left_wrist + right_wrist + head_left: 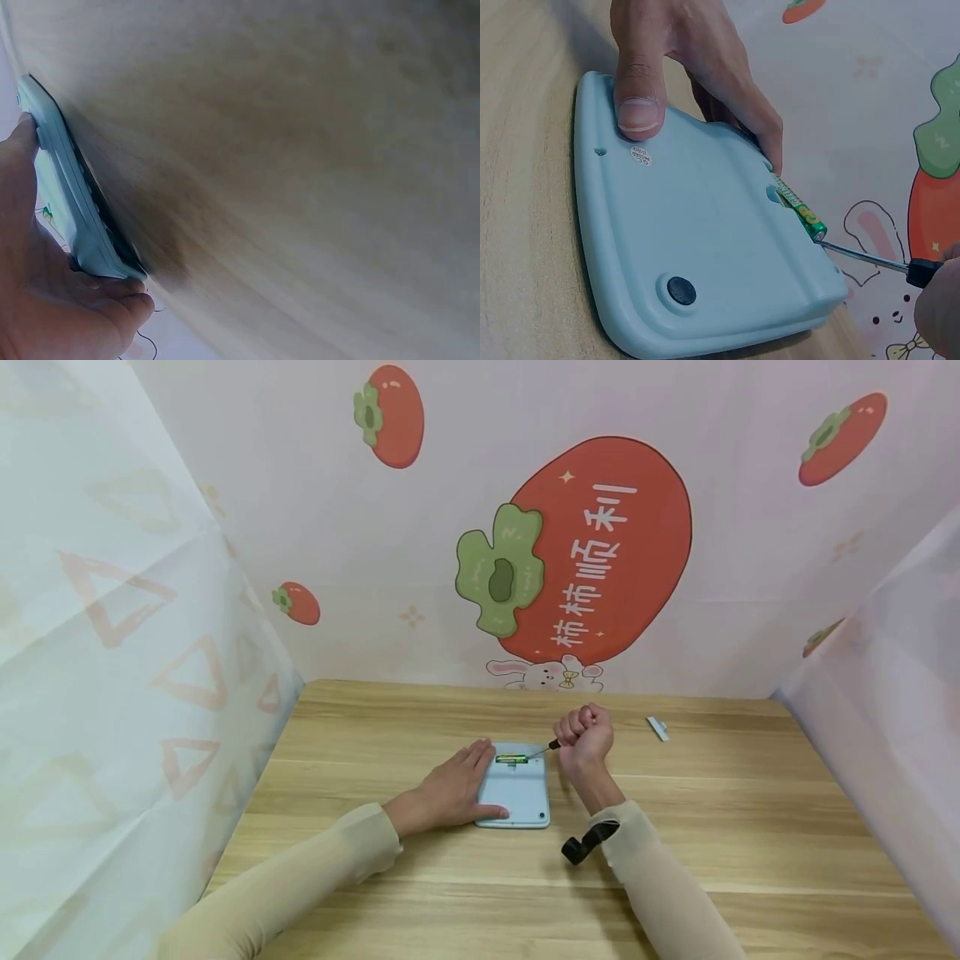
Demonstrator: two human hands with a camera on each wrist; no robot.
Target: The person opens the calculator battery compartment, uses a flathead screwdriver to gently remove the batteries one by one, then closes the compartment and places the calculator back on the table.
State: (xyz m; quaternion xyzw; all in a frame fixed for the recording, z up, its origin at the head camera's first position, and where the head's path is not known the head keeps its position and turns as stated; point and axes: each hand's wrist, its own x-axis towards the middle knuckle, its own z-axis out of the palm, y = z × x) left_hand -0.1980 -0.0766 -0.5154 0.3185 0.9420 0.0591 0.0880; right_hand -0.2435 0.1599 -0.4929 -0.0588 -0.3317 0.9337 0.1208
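Observation:
A light blue calculator (517, 797) lies back side up on the wooden table. My left hand (452, 787) holds its left side, with the thumb (640, 116) on the back near one end and the fingers along the other end. A green battery (807, 219) sits in the open slot near the far edge, one end tilted up. My right fist grips a screwdriver (866, 256) by its black handle. The screwdriver's metal tip meets the raised end of the battery. In the head view the right hand (587, 739) is just right of the calculator.
A small light blue battery cover (657, 728) lies on the table (712, 802) to the right of the right hand. A patterned cloth (405, 552) hangs behind the table and at both sides. A black strap (588, 842) is on the right wrist.

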